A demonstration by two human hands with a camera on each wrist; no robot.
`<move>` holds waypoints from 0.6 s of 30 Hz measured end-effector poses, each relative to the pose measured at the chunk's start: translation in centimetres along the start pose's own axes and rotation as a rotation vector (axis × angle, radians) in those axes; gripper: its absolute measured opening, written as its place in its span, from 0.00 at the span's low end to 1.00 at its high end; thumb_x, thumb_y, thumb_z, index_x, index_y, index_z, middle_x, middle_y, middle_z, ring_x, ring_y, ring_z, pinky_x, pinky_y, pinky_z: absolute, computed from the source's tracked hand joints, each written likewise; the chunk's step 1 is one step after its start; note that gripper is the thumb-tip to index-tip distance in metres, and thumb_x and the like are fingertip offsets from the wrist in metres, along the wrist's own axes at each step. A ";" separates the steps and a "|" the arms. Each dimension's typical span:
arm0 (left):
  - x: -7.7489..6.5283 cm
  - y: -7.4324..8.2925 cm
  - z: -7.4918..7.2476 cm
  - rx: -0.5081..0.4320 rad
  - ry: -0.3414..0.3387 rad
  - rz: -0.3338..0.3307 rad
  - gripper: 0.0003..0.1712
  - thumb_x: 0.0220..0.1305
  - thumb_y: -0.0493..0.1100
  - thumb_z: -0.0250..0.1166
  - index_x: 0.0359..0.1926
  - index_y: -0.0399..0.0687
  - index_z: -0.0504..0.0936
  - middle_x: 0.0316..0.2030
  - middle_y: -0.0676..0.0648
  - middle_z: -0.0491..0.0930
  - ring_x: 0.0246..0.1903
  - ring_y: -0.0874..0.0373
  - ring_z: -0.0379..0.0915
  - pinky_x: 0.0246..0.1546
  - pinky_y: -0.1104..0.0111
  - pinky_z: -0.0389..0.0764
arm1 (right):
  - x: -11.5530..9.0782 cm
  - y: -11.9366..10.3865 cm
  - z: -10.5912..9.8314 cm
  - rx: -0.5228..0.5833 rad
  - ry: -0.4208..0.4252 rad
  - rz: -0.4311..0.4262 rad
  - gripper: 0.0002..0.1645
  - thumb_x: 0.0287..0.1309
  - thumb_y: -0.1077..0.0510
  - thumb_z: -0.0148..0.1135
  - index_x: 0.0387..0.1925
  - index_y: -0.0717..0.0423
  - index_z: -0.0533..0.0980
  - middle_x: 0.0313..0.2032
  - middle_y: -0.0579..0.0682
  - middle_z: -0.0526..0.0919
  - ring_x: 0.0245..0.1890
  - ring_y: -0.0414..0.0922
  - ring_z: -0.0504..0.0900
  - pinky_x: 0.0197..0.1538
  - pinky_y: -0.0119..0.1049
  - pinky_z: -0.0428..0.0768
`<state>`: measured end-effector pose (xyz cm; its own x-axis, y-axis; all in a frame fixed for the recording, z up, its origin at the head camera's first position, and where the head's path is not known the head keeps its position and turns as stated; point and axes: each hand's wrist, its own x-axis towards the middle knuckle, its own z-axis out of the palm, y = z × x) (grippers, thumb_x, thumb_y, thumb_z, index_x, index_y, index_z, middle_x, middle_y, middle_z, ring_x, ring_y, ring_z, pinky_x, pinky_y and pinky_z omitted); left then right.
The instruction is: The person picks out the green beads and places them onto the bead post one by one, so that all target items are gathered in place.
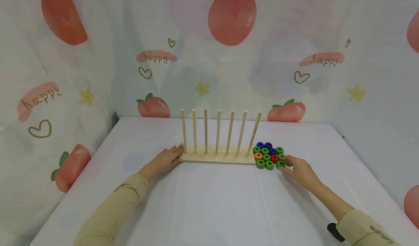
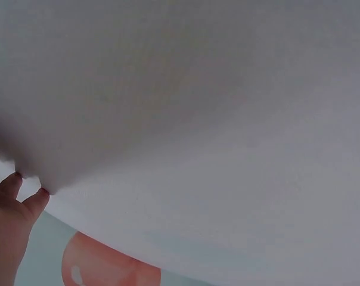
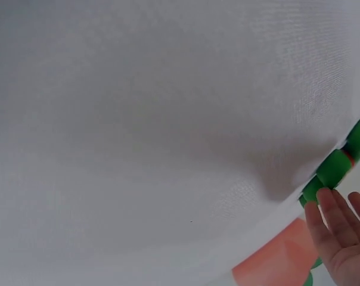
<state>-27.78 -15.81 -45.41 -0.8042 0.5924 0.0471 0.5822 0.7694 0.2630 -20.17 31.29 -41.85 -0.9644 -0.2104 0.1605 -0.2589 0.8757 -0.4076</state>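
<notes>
A wooden peg rack (image 1: 217,158) with a row of several upright dowels stands on the table. At its left end my left hand (image 1: 166,158) rests on the table, fingertips against the base. In the left wrist view that hand (image 2: 10,208) shows at the lower left corner, fingers spread on the cloth. Beside the rack's right end lies a cluster of ring beads, among them a green bead (image 1: 269,165), a red bead (image 1: 274,158), an orange bead (image 1: 258,156) and a blue bead (image 1: 260,145). My right hand (image 1: 301,171) touches the cluster's right edge. Its extended fingers (image 3: 332,208) meet green beads (image 3: 334,168).
A white cloth covers the table (image 1: 212,206). Behind it and at both sides hangs a patterned curtain (image 1: 196,68) with fruit and "happy" prints. Near the right sleeve (image 1: 363,228) sits a small black object (image 1: 334,232), partly hidden.
</notes>
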 end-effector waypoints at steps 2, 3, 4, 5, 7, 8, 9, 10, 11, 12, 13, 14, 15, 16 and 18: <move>0.0 0.1 -0.1 0.008 0.001 -0.001 0.31 0.72 0.49 0.49 0.68 0.35 0.60 0.70 0.37 0.57 0.66 0.35 0.58 0.61 0.38 0.61 | 0.1 0.0 0.0 0.010 0.001 0.008 0.18 0.54 0.62 0.65 0.43 0.72 0.74 0.39 0.68 0.82 0.39 0.61 0.82 0.42 0.53 0.81; 0.0 0.1 -0.1 0.010 -0.001 -0.003 0.31 0.72 0.49 0.49 0.68 0.35 0.60 0.70 0.37 0.57 0.66 0.35 0.58 0.61 0.38 0.62 | 0.1 0.0 0.0 0.013 0.002 0.014 0.18 0.53 0.63 0.65 0.43 0.73 0.74 0.38 0.68 0.82 0.38 0.61 0.82 0.42 0.52 0.81; 0.0 0.2 -0.2 0.009 -0.002 -0.005 0.31 0.72 0.49 0.49 0.69 0.35 0.60 0.70 0.37 0.57 0.66 0.36 0.58 0.61 0.38 0.62 | 0.1 0.0 0.0 0.013 0.000 0.024 0.18 0.53 0.62 0.65 0.42 0.73 0.74 0.38 0.68 0.82 0.38 0.61 0.82 0.41 0.52 0.81; 0.0 0.3 -0.2 0.008 -0.003 -0.006 0.32 0.72 0.50 0.50 0.69 0.36 0.60 0.70 0.37 0.57 0.66 0.36 0.58 0.61 0.38 0.62 | 0.1 0.0 0.1 0.011 -0.001 0.036 0.18 0.53 0.62 0.65 0.42 0.73 0.74 0.38 0.69 0.82 0.38 0.61 0.82 0.41 0.52 0.81; 0.0 0.4 -0.3 0.003 -0.006 -0.009 0.31 0.72 0.49 0.50 0.69 0.36 0.60 0.70 0.37 0.57 0.66 0.36 0.58 0.61 0.38 0.61 | 0.1 0.1 0.1 0.004 -0.003 0.056 0.19 0.53 0.62 0.65 0.42 0.73 0.74 0.38 0.69 0.82 0.38 0.61 0.82 0.41 0.52 0.81; 0.0 0.4 -0.3 0.001 -0.009 -0.012 0.31 0.72 0.49 0.50 0.69 0.36 0.60 0.70 0.37 0.57 0.66 0.36 0.57 0.61 0.38 0.61 | 0.1 0.2 0.1 0.002 -0.003 0.065 0.19 0.54 0.62 0.65 0.42 0.73 0.74 0.38 0.69 0.82 0.38 0.62 0.82 0.41 0.52 0.81; 0.0 0.4 -0.3 -0.007 -0.016 -0.019 0.31 0.72 0.49 0.49 0.69 0.36 0.59 0.70 0.38 0.56 0.67 0.36 0.56 0.62 0.38 0.60 | 0.1 0.2 0.2 0.002 -0.005 0.073 0.19 0.54 0.62 0.65 0.42 0.73 0.74 0.37 0.69 0.82 0.38 0.62 0.82 0.41 0.52 0.81; 0.0 0.4 -0.3 -0.012 -0.021 -0.022 0.31 0.72 0.49 0.49 0.69 0.36 0.58 0.70 0.38 0.56 0.67 0.36 0.56 0.62 0.38 0.59 | 0.1 0.3 0.2 0.000 -0.005 0.080 0.19 0.54 0.62 0.65 0.42 0.73 0.74 0.37 0.69 0.82 0.38 0.62 0.82 0.41 0.52 0.81; 0.0 0.4 -0.2 -0.022 -0.026 -0.024 0.31 0.73 0.49 0.48 0.69 0.36 0.58 0.70 0.38 0.55 0.67 0.36 0.55 0.63 0.38 0.58 | 0.1 0.3 0.3 0.000 -0.003 0.086 0.19 0.54 0.62 0.65 0.42 0.73 0.74 0.37 0.69 0.82 0.38 0.62 0.82 0.41 0.52 0.81; 0.1 0.3 -0.2 -0.035 -0.030 -0.027 0.31 0.73 0.49 0.47 0.70 0.36 0.57 0.71 0.38 0.54 0.68 0.36 0.53 0.63 0.37 0.56 | 0.2 0.4 0.3 0.001 -0.002 0.090 0.18 0.54 0.61 0.65 0.41 0.73 0.74 0.37 0.68 0.82 0.38 0.62 0.82 0.41 0.52 0.81; 0.1 0.2 -0.1 -0.053 -0.034 -0.029 0.32 0.73 0.50 0.47 0.70 0.36 0.56 0.71 0.38 0.53 0.68 0.36 0.52 0.64 0.37 0.54 | 0.2 0.5 0.3 0.000 -0.001 0.095 0.18 0.53 0.61 0.65 0.41 0.73 0.74 0.36 0.68 0.82 0.38 0.62 0.82 0.41 0.52 0.81; 0.1 0.1 0.0 -0.071 -0.030 -0.024 0.33 0.73 0.51 0.46 0.71 0.37 0.55 0.71 0.39 0.53 0.68 0.35 0.51 0.64 0.36 0.53 | 0.3 0.6 0.4 0.002 -0.001 0.098 0.18 0.53 0.61 0.66 0.40 0.72 0.74 0.35 0.67 0.83 0.38 0.62 0.82 0.41 0.52 0.81; 0.0 0.0 0.0 -0.090 -0.029 -0.020 0.33 0.73 0.53 0.45 0.71 0.38 0.55 0.72 0.39 0.52 0.69 0.35 0.50 0.64 0.36 0.52 | 0.3 0.6 0.4 0.005 0.000 0.101 0.18 0.52 0.61 0.66 0.39 0.72 0.74 0.34 0.66 0.83 0.37 0.61 0.83 0.40 0.52 0.81; 0.0 -0.2 0.1 -0.104 -0.024 -0.011 0.34 0.73 0.55 0.44 0.71 0.38 0.55 0.72 0.39 0.52 0.68 0.34 0.50 0.64 0.35 0.51 | 0.4 0.7 0.5 0.010 0.001 0.104 0.17 0.52 0.62 0.66 0.38 0.72 0.74 0.33 0.65 0.83 0.37 0.61 0.83 0.40 0.51 0.81; -0.1 -0.6 0.3 -0.116 0.005 0.023 0.37 0.72 0.60 0.41 0.72 0.42 0.53 0.72 0.41 0.52 0.68 0.34 0.51 0.62 0.34 0.52 | 0.6 0.8 0.5 0.017 -0.001 0.108 0.17 0.51 0.62 0.67 0.38 0.72 0.74 0.32 0.64 0.83 0.36 0.60 0.83 0.39 0.51 0.81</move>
<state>-27.98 -16.27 -45.81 -0.7916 0.6081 0.0588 0.5827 0.7226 0.3719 -20.98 31.64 -42.57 -0.9868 -0.1158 0.1136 -0.1543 0.8859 -0.4374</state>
